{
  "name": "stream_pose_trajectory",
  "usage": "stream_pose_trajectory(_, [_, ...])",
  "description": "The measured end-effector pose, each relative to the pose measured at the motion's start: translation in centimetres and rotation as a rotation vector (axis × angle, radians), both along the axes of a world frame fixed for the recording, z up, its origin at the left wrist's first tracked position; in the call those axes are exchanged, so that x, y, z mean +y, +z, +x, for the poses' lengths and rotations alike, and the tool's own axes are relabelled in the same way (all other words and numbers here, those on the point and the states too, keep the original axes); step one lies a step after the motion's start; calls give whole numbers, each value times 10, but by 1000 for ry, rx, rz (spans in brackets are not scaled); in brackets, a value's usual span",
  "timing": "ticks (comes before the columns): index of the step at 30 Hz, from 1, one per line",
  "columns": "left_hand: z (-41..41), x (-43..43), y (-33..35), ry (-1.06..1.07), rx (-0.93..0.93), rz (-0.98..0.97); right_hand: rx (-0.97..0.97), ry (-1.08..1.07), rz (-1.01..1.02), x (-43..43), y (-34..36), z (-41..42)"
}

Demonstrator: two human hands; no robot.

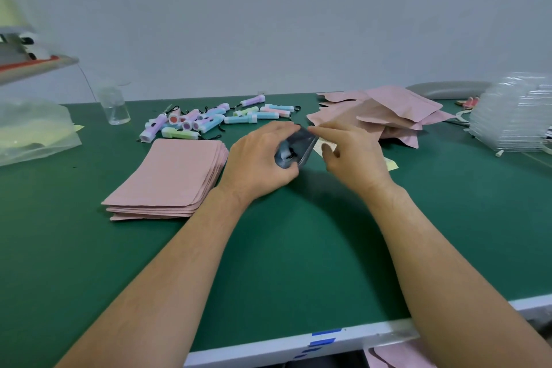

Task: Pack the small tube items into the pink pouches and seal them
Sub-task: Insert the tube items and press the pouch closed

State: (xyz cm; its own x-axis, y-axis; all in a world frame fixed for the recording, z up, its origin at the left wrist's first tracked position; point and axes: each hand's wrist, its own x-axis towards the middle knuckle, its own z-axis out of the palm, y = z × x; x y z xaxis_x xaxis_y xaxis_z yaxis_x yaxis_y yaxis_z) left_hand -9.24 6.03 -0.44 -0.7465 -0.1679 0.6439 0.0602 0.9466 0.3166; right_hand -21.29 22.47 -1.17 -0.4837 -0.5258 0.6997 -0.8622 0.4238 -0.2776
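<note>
Risk: the held pouch (298, 145) gapes open with a tube inside, so a crooked press could trap its black cord in the seal.
Flat pouches (170, 176): stacked at left.
Loose tubes (206, 121): scattered behind the stack.
Left hand (260, 158): fingers curled round the pouch's body.
Right hand (352, 155): finger and thumb pinching the pouch's mouth edge.
Filled pouches (388, 113): heaped at right.

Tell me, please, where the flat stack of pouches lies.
In the head view, the stack lies on the table, left of the left hand and nearer than the tubes.
</note>
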Motion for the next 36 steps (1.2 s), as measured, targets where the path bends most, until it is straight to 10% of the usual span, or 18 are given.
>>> stream_pose_trajectory(22, [-4, -35, -8, -314, 317, 892, -634, 396, -961, 6, 26, 3])
stream_pose_trajectory(36, [-17, -16, -6, -297, 434, 1176, -786, 495, -797, 9, 27, -3])
